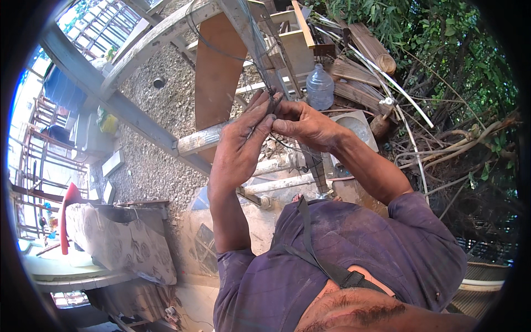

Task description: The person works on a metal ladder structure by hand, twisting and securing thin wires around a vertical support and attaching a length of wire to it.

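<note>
My two hands meet at the middle of the view, close to an upright grey metal post. My left hand is closed, its fingers stretched upward and pressed together around a dark strand. Beside it, my right hand pinches at the same spot, thumb and fingertips drawn together. Thin dark wires run down along the post to my fingers, and a dark loop shows below them. What lies between the fingertips is mostly hidden.
Grey metal beams frame a gravel patch. A brown board leans behind my left hand. Beyond my right hand stand a clear plastic jug, stacked logs and branches. A covered block sits at the left.
</note>
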### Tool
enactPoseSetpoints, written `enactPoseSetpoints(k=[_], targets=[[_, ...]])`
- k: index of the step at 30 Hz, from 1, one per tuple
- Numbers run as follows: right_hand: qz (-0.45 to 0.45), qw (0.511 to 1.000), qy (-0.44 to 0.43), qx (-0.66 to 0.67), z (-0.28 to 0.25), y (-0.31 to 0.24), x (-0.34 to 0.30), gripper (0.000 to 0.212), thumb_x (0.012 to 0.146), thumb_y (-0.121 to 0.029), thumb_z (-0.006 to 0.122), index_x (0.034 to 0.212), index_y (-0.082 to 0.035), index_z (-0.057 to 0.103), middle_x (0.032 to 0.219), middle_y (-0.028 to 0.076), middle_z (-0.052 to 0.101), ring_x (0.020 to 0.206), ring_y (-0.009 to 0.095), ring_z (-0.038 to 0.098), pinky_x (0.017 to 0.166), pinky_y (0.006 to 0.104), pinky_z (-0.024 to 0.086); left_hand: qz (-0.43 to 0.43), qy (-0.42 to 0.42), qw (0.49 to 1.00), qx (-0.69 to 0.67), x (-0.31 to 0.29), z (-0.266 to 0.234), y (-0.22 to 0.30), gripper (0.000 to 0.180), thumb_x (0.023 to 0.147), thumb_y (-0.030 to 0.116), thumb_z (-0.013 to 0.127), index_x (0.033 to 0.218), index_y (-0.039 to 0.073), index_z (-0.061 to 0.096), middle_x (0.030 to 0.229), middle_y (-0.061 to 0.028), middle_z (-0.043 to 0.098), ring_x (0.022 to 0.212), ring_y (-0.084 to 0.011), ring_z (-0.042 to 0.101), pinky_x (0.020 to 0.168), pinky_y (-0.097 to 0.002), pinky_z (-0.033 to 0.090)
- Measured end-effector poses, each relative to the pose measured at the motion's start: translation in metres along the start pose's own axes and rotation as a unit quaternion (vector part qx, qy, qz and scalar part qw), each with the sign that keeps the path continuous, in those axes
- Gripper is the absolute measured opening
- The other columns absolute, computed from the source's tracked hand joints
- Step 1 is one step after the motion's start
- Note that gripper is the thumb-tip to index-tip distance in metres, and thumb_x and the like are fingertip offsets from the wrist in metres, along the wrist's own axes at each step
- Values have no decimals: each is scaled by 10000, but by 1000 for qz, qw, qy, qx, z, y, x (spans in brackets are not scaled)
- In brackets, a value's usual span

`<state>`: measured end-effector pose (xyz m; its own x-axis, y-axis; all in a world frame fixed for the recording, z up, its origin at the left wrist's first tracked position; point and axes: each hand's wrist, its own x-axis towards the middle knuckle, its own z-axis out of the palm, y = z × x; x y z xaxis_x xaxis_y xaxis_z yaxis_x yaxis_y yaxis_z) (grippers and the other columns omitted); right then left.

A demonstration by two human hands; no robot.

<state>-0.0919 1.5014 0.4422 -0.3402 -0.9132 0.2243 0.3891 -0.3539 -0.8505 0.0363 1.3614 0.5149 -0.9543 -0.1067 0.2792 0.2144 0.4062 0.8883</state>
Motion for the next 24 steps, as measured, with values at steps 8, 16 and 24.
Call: enactPoseSetpoints(k=[8,16,24], targets=[[-65,997,47,14,10,7,13,402,915,-275,773,1225,-35,684,1116,35,713,1085,128,624,1004,339,467,9,93,989,112,-8,-6,2,315,981,78,618,1279,-17,657,1165,-204,711,1048,-231,689,906,-341,533],[-158,976,128,-75,46,0,8,235,956,-202,726,1112,-26,728,1033,52,734,999,113,658,921,298,517,21,139,987,79,-18,-6,3,323,980,59,626,1299,46,669,998,-150,752,843,-139,702,736,-298,562],[-189,918,213,-275,53,-2,11,180,954,-118,692,1083,2,727,1000,68,739,946,151,673,849,285,519,11,122,983,137,-26,-16,6,315,1002,88,597,1310,44,647,1052,-186,741,923,-184,720,791,-342,576]])
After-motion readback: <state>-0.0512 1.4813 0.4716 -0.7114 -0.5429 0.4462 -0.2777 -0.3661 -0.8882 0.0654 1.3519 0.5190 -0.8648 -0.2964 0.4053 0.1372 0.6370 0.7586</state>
